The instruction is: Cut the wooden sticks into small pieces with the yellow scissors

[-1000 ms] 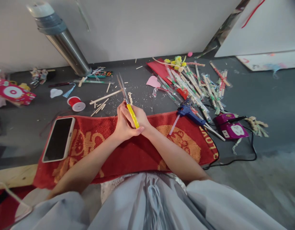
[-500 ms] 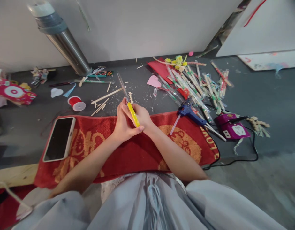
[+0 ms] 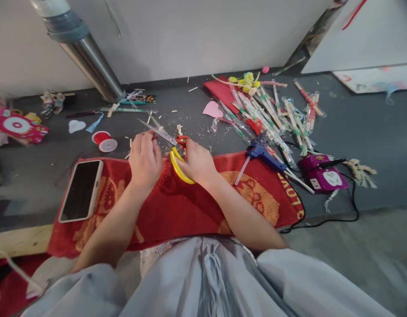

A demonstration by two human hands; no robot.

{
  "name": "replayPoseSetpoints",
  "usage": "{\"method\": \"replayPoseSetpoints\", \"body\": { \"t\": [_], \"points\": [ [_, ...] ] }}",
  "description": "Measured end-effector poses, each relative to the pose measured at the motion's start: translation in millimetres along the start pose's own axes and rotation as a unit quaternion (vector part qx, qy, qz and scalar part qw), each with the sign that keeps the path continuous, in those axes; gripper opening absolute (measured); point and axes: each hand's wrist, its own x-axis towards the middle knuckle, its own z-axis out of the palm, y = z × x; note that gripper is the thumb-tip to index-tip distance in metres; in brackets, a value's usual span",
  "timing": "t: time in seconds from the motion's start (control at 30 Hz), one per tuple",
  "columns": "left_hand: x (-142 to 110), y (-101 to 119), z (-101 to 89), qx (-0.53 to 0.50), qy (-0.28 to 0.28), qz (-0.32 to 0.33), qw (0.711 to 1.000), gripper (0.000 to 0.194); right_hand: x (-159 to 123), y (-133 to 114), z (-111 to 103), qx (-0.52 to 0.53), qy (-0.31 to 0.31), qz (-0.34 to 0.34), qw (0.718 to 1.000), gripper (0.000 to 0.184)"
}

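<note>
My right hand (image 3: pixel 199 162) grips a pair of scissors (image 3: pixel 164 137) by its yellow and orange handles. The blades are parted and point up and left, reaching above my left hand. My left hand (image 3: pixel 146 159) is lowered over the thin wooden sticks (image 3: pixel 127 147) at the towel's far edge, its fingers curled downward. Whatever its fingertips hold is hidden beneath them. Most of the sticks are covered by this hand. Small wood scraps (image 3: pixel 179 129) lie just beyond my right hand.
A red towel (image 3: pixel 190 211) lies in front, with a phone (image 3: pixel 81 190) on its left. Beyond are a red ribbon spool (image 3: pixel 104 141) and a steel flask (image 3: pixel 91 61). To the right sit a blue glue gun (image 3: pixel 264 155), wrapped sticks (image 3: pixel 263 110) and a purple power socket (image 3: pixel 322 173) with a cord.
My hands were together around the scissors and are now apart. The left moved left and down onto the sticks. The scissors tilted left in my right hand and their blades opened.
</note>
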Motion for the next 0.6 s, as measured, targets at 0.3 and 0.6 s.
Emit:
{"method": "replayPoseSetpoints", "body": {
  "t": [0.3,0.6],
  "points": [
    [1,9,-1.0,-0.010,-0.017,-0.039,0.999,0.035,-3,1,6,-0.005,-0.002,-0.062,0.998,0.062],
    [3,-1,0.4,0.018,-0.028,-0.005,0.999,0.035,-2,8,7,-0.017,0.024,-0.069,0.997,0.062]
  ]
}}
